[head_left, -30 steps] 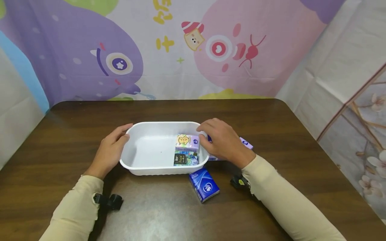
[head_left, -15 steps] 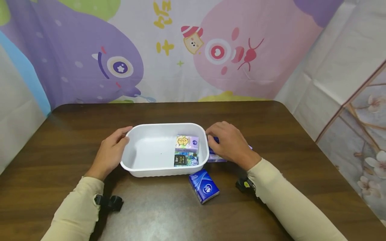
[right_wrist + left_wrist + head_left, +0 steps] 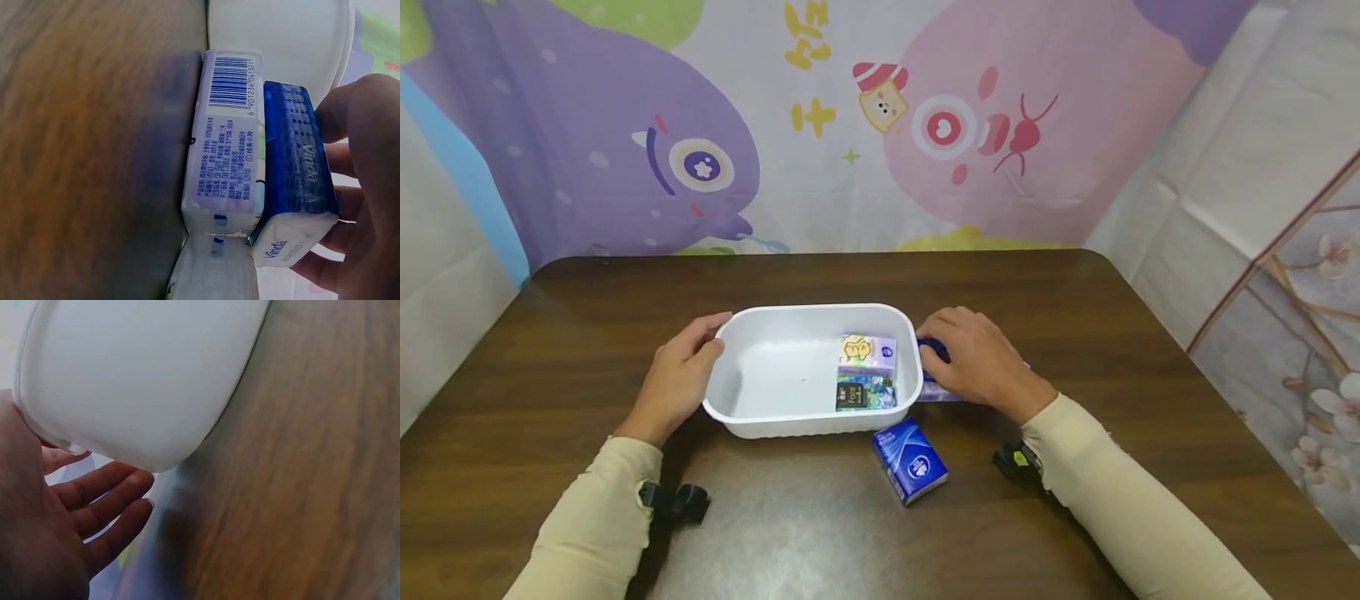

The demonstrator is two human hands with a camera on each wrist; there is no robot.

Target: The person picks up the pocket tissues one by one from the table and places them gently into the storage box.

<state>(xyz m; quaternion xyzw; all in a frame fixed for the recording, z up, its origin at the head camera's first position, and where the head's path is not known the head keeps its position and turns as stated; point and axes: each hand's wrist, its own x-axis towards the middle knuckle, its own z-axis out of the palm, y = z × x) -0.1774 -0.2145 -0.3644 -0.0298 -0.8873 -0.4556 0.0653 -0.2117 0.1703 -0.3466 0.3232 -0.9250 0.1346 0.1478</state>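
My left hand (image 3: 679, 375) holds the left end of a white plastic basin (image 3: 775, 429), thumb at the rim and fingers along the outside wall. Inside, at the right end, lie a lavender tissue pack (image 3: 867, 354) with a yellow cartoon and a colourful tissue pack (image 3: 865, 393) with a dark label. Just right of the basin, my right hand (image 3: 973, 354) grips a blue Vinda tissue pack (image 3: 297, 150) between thumb and fingers. That pack sits on a lavender tissue pack (image 3: 228, 137) with a barcode, which my hand partly hides in the head view.
Another blue tissue pack (image 3: 912, 461) lies on the brown table (image 3: 790, 533) in front of the basin's right corner. In the right wrist view a further pale-wrapped pack (image 3: 215, 269) stands end to end with the barcoded one. A cartoon cloth (image 3: 820, 192) hangs behind the table.
My right hand has moved right, off the basin's right rim, down onto the blue pack beside it, and now grips it. My left hand stays on the basin.
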